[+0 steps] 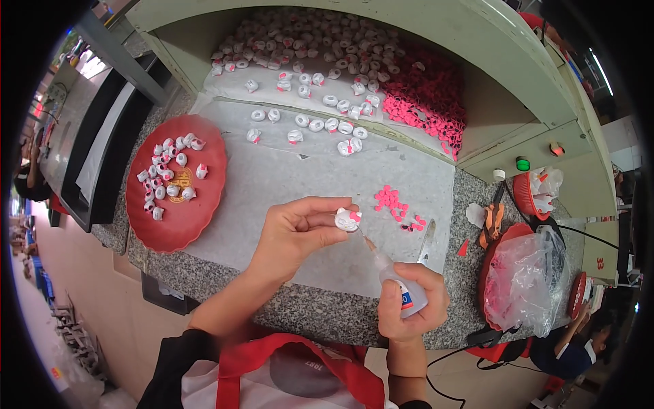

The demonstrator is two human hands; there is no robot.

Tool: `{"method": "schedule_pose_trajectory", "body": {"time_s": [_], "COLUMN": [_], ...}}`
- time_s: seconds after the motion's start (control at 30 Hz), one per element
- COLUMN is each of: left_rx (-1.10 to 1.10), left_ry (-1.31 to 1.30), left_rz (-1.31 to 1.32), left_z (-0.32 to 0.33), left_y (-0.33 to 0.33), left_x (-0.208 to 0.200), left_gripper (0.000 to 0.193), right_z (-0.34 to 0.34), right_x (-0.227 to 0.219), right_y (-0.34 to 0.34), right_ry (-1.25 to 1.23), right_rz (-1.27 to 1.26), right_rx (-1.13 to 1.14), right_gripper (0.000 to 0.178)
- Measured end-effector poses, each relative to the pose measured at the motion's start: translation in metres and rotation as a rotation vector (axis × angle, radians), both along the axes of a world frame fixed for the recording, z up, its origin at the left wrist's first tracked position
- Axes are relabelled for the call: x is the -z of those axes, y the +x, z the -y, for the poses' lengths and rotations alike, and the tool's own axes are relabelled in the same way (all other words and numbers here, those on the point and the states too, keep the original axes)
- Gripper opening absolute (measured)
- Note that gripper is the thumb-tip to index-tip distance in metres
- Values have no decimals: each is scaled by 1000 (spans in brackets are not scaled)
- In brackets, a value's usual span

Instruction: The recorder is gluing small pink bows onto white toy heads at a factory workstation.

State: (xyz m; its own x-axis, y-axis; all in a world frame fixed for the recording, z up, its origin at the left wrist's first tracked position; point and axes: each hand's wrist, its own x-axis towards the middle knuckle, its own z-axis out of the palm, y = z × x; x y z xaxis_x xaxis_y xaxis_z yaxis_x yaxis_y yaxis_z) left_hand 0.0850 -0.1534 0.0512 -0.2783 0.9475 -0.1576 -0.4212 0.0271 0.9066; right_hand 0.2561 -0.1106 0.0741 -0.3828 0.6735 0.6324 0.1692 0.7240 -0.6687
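Between the thumb and fingers of my left hand [296, 232] is a small white cat-head figure [346, 220] with a pink spot on it. My right hand [417, 303] is wrapped round a translucent squeeze bottle [385, 264] with a blue and white label. The bottle's thin nozzle points up and left, its tip close to the figure's lower right edge; whether they touch I cannot tell. Small pink pieces [390, 198] lie scattered on the white paper sheet [272, 170] beyond my right hand. A metal blade [428, 238] rests near them.
At left, a red scalloped plate [208, 218] holds several finished-looking heads. White heads [306, 41] and pink parts [429, 102] fill the shelf behind. Orange-handled scissors [492, 225], a red basket [523, 194] and a plastic bag [528, 279] stand at right, beside a black cable [586, 232].
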Motion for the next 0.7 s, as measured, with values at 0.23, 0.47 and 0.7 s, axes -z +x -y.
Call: {"method": "schedule_pose_trajectory", "body": {"time_s": [0.23, 0.47, 0.7], "left_rx": [24, 34, -19], "left_ry": [11, -10, 37], "left_rz": [4, 19, -46], "left_z": [0, 0, 0], "left_y": [1, 1, 4], "left_x": [1, -1, 1], "left_gripper": [39, 39, 37], "right_z": [1, 5, -64], "right_x": [-2, 1, 32], "right_y": [1, -3, 14], "right_ry": [-16, -141, -1035], "right_rz": [13, -24, -171], "right_rx": [-37, 72, 147], "right_gripper": [23, 21, 22]}}
